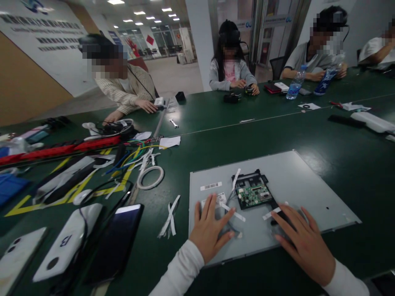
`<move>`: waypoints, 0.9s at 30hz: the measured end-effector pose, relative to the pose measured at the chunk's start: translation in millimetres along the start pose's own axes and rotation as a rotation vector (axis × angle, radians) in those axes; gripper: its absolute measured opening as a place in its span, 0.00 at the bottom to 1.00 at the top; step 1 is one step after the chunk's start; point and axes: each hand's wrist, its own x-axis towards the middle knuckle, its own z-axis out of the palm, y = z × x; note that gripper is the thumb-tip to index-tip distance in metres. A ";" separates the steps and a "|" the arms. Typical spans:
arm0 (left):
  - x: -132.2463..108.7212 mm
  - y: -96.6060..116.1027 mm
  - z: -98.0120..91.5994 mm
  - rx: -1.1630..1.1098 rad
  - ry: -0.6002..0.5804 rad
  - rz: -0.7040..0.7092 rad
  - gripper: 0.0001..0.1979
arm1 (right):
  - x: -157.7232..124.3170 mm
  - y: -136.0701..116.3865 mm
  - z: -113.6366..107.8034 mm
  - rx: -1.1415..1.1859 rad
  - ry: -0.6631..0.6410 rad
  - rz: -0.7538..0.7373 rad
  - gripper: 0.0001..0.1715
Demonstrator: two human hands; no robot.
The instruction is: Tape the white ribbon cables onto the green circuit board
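A flat grey metal panel (302,181) lies in front of me, with a green circuit board (253,194) in a black frame on it. Strips of white tape (236,179) cross the wires beside the board. My left hand (211,230) rests on the panel's left part, fingers spread, by a white label and a tape strip. On the right, my right hand (304,240) is spread over the panel, its fingertips at a short white tape strip (271,213) on a dark strip running from the frame. What lies under the right palm is partly hidden.
Left of the panel are cut tape strips (169,218), a tape roll (150,177), a dark phone (115,242), a white power bank (68,240) and tangled wires. A small wrench (174,123) lies farther back. Several people sit across the green table (212,131), near water bottles (296,84).
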 end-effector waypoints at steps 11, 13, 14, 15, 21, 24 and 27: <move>-11.0 9.3 4.7 -0.029 -0.009 0.046 0.25 | -7.6 -4.5 -4.1 0.006 0.034 0.027 0.23; -12.1 11.5 6.0 -0.030 -0.007 0.040 0.25 | -9.3 -5.1 -4.9 0.013 0.040 0.022 0.23; -12.6 12.3 6.4 -0.031 -0.007 0.039 0.25 | -10.0 -5.2 -5.1 0.017 0.036 0.019 0.23; -13.1 12.9 6.6 -0.034 -0.008 0.039 0.25 | -10.5 -5.3 -5.1 0.020 0.030 0.016 0.23; -14.3 10.2 1.4 -0.051 -0.023 0.056 0.25 | -10.2 -5.7 -4.3 0.029 0.044 -0.003 0.24; -12.7 6.3 -1.7 -0.053 -0.021 0.077 0.25 | -6.7 -6.6 -6.7 0.039 0.038 -0.006 0.26; -9.8 3.9 -2.0 -0.041 -0.004 0.103 0.25 | -2.2 -6.4 -9.2 0.060 0.022 0.002 0.28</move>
